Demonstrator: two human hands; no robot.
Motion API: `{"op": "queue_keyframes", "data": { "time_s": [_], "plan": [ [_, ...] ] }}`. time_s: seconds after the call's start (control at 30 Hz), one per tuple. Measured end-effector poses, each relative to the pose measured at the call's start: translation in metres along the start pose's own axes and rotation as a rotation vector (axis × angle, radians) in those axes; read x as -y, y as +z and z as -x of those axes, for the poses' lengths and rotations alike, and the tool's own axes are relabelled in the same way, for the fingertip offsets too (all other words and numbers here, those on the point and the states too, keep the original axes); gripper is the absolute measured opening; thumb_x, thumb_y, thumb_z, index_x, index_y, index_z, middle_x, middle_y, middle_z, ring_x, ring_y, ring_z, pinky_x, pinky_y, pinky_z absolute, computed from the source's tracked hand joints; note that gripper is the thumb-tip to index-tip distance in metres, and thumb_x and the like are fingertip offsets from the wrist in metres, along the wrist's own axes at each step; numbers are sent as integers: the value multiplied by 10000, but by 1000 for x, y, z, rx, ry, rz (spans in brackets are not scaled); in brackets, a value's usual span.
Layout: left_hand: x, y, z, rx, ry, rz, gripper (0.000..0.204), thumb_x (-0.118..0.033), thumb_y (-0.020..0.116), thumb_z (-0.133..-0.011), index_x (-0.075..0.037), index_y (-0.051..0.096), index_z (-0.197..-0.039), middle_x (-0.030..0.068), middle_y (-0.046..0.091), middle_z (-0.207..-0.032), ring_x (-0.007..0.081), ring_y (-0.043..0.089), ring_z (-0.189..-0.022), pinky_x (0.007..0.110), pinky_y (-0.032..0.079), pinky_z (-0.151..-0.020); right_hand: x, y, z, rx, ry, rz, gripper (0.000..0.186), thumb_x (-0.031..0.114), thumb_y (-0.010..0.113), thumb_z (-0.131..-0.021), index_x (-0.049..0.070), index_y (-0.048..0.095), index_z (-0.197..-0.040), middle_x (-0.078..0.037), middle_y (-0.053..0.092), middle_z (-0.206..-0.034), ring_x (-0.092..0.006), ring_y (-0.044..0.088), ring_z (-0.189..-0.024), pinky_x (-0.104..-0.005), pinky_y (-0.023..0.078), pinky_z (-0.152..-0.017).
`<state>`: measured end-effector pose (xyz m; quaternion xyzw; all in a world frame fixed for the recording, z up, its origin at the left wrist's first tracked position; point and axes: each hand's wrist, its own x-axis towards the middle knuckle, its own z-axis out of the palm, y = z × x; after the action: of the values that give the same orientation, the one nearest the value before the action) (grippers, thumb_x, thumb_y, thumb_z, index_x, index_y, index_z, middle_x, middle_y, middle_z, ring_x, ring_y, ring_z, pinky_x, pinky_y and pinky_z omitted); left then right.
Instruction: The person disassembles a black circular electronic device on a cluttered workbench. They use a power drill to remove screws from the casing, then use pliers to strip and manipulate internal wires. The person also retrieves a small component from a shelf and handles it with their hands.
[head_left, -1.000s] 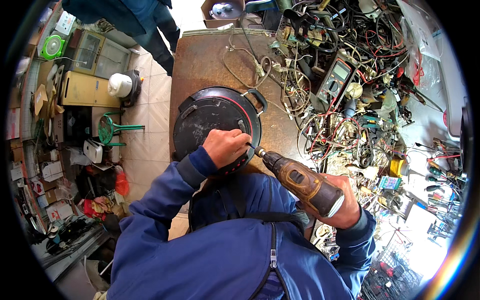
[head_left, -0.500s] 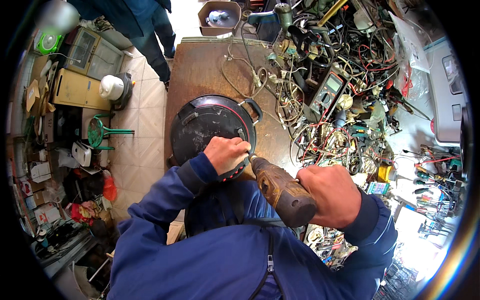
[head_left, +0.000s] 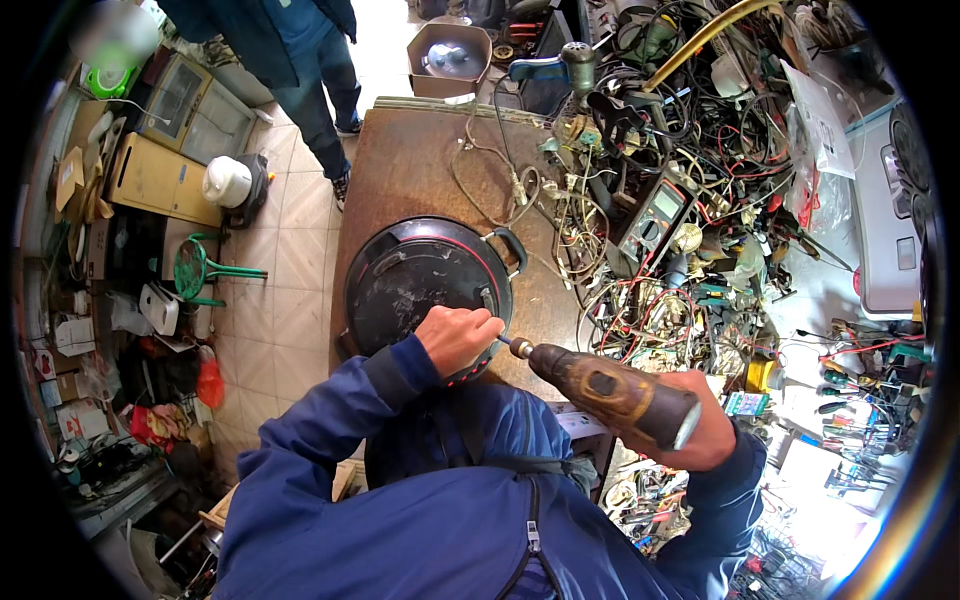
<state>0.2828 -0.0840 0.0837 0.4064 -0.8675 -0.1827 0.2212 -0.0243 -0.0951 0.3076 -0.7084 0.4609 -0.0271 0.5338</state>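
Two hands meet at a power drill and a black round appliance, which lies toward the near left corner of the table, its side handle pointing to the far right. The right hand has its grip closed around the drill, whose nose points left at the appliance's near right rim. The left hand has its fingers curled down by the tip of the bit; whether that grip pinches the bit, a fastener or only the rim, I cannot tell.

To do this well, I judge, the drill should stand in line with whatever the tip meets, since a slant could make it skid. A slow start under steady pressure seems best, with the left fingertips easing clear as soon as the tip seats. The appliance needs bracing too, lest it turn or creep over the near edge. The loose cord beyond it looks well out of the way.
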Motion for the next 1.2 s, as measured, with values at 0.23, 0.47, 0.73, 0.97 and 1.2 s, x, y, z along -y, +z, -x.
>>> {"op": "queue_keyframes", "data": {
  "time_s": [0.23,0.47,0.73,0.97,1.2],
  "plan": [
    [1,-26,-22,-5,-333,556,105,-130,693,-982,-36,647,-969,107,691,-835,284,675,-680,338,525,-630,-66,39,54,-342,63,-247,443,78,834,-826,11,695,-1242,-97,775,-1027,-175,739,-892,-318,576,-805],
    [117,-26,-137,322,-566,715,167,-174,631,-991,-15,661,-950,11,647,-750,97,595,-607,292,481,-528,-143,110,94,-770,361,-796,369,28,738,-920,-25,653,-1274,-103,730,-1094,-164,709,-932,-319,600,-821],
    [296,89,-191,514,-501,-141,223,-223,674,-831,-29,769,-887,189,755,-973,373,718,-952,463,575,-841,-251,174,151,-1202,646,-276,383,199,737,-922,-25,689,-1229,-121,758,-1030,-245,726,-924,-369,570,-835],
    [228,93,-225,559,-390,-277,329,-243,730,-806,-41,761,-1064,225,748,-1069,412,712,-1064,480,568,-918,-334,154,208,-1128,909,637,560,53,804,-753,34,624,-1283,-207,700,-980,-397,688,-900,-467,543,-779],
    [191,-11,-159,427,-343,-13,348,-244,766,-867,-59,739,-1160,210,748,-1098,388,713,-1061,453,559,-950,-461,169,242,-915,1019,1034,450,102,620,-904,62,604,-1352,-106,664,-984,-309,647,-946,-463,475,-875]
  ]
}}
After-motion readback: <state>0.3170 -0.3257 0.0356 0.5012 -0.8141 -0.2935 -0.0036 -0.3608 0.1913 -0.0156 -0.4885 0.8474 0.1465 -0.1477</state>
